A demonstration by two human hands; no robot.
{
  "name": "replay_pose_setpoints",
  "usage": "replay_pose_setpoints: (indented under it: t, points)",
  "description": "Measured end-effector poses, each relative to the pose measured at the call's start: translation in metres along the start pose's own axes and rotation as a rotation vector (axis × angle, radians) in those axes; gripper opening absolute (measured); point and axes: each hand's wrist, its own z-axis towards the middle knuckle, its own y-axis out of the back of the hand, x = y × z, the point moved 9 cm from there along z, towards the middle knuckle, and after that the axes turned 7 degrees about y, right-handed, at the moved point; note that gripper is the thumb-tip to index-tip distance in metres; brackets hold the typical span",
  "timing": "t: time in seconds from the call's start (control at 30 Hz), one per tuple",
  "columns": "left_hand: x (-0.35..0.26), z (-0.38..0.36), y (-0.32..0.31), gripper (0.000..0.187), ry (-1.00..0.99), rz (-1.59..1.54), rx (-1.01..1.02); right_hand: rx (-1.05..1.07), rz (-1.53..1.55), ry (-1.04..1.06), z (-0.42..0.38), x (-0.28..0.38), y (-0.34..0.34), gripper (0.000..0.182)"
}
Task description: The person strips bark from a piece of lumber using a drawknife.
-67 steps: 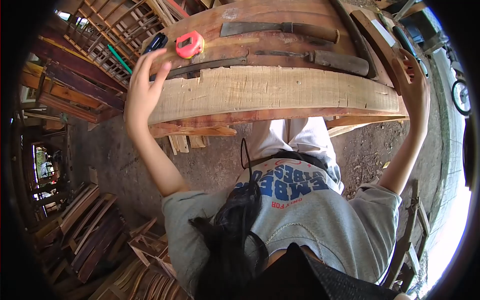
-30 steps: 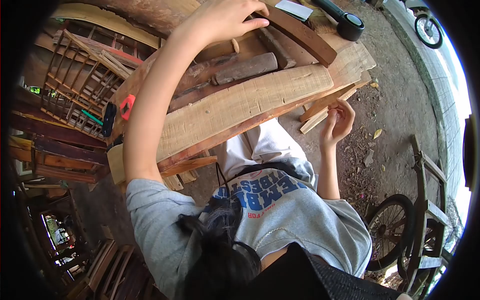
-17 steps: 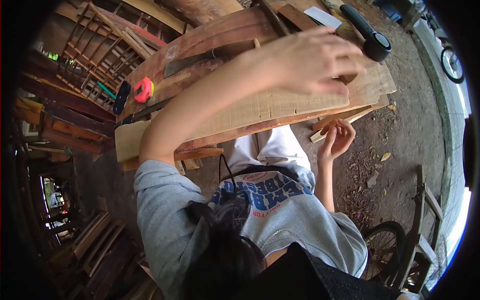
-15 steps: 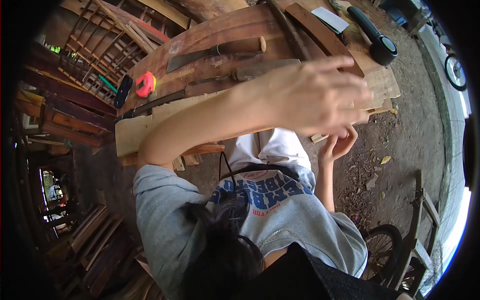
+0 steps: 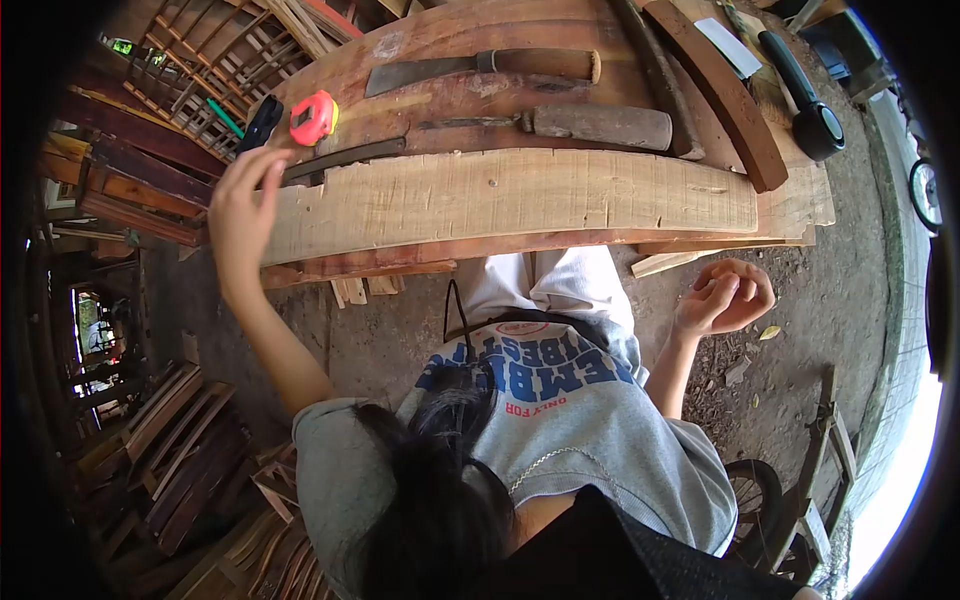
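A long pale wooden board [image 5: 520, 200] with a rough, nicked edge and a small knot lies along the near side of the wooden table. My left hand [image 5: 245, 205] is at the board's left end, fingers stretched and thumb apart, with nothing in it. Just beyond its fingertips are a red tape measure [image 5: 315, 118] and a dark thin blade [image 5: 345, 158]. My right hand [image 5: 728, 297] hangs in the air off the board's right end, its fingers curled in and no object showing. Behind the board lie a wood-handled chisel [image 5: 600, 127] and a broad blade with a wooden handle [image 5: 545, 65].
A curved brown wood piece [image 5: 720, 95] and a dark bar [image 5: 660, 80] lie at the right of the table [image 5: 400, 55]. Beyond them are a white paper [image 5: 728, 47] and a black-handled tool [image 5: 805, 100]. Stacked timber [image 5: 185, 450] stands at lower left; a bicycle wheel [image 5: 750, 500] is at lower right.
My left hand has swung from the board's right end back to its left end, uncovering the board. My right hand has shifted slightly right in view and its fingers are curled in.
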Motion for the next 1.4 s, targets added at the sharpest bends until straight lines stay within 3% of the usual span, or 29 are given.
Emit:
replay_pose_setpoints:
  t: [0.03,0.17,0.23,0.37,0.67,0.73,0.77,0.83,0.87,0.93,0.97,1.03,1.07,1.13,1.2,1.3,1.4]
  points:
    - [0.039,0.003,0.0,0.017,0.161,0.007,0.038,0.002,-0.002,-0.001,0.002,0.002,-0.003,0.015]
    - [0.12,0.009,-0.027,0.023,0.235,0.035,0.244,0.008,-0.052,0.053,0.005,0.016,-0.014,0.015]
    - [0.12,0.015,-0.04,0.023,0.054,-0.059,0.28,-0.015,-0.021,0.185,0.011,0.032,-0.018,0.016]
    - [0.145,0.02,-0.066,0.028,0.176,-0.117,0.489,0.012,0.102,0.189,0.012,0.042,-0.033,0.021]
    - [0.151,0.026,-0.069,0.014,0.012,-0.139,0.544,0.134,0.092,0.229,0.013,0.07,-0.077,0.026]
    - [0.122,0.022,-0.031,0.014,-0.124,-0.085,0.323,0.175,0.112,0.243,0.013,0.075,-0.087,0.026]
    - [0.113,0.015,-0.022,0.014,-0.121,-0.085,0.325,0.178,0.114,0.241,0.013,0.077,-0.091,0.026]
    - [0.096,-0.002,0.025,0.015,-0.141,0.044,-0.028,0.19,0.084,0.143,0.011,0.074,-0.102,0.028]
    - [0.093,-0.016,0.032,0.015,-0.136,0.048,-0.026,0.256,0.071,0.142,0.01,0.072,-0.111,0.032]
    - [0.088,-0.045,0.059,0.017,-0.118,0.239,-0.229,0.407,0.053,0.145,0.008,0.076,-0.138,0.032]
    - [0.093,-0.062,0.062,0.017,-0.117,0.244,-0.226,0.531,0.012,0.164,0.007,0.08,-0.154,0.032]
    - [0.142,-0.103,0.062,0.018,0.251,0.285,-0.23,0.709,-0.149,0.28,0.004,0.097,-0.191,0.035]
    - [0.142,-0.12,0.058,0.018,0.251,0.289,-0.228,0.783,-0.183,0.378,-0.001,0.105,-0.21,0.042]
    - [0.162,-0.156,0.057,0.018,0.405,-0.015,-0.344,0.896,-0.242,0.513,-0.023,0.122,-0.245,0.055]
    - [0.16,-0.18,0.039,0.021,0.473,-0.092,-0.342,0.992,-0.317,0.551,-0.043,0.123,-0.269,0.072]
    - [0.146,-0.2,0.005,0.029,0.582,-0.211,-0.313,0.966,-0.336,0.593,-0.063,0.125,-0.289,0.081]
    - [0.135,-0.21,-0.011,0.032,0.594,-0.323,-0.276,1.169,-0.44,0.539,-0.08,0.123,-0.299,0.091]
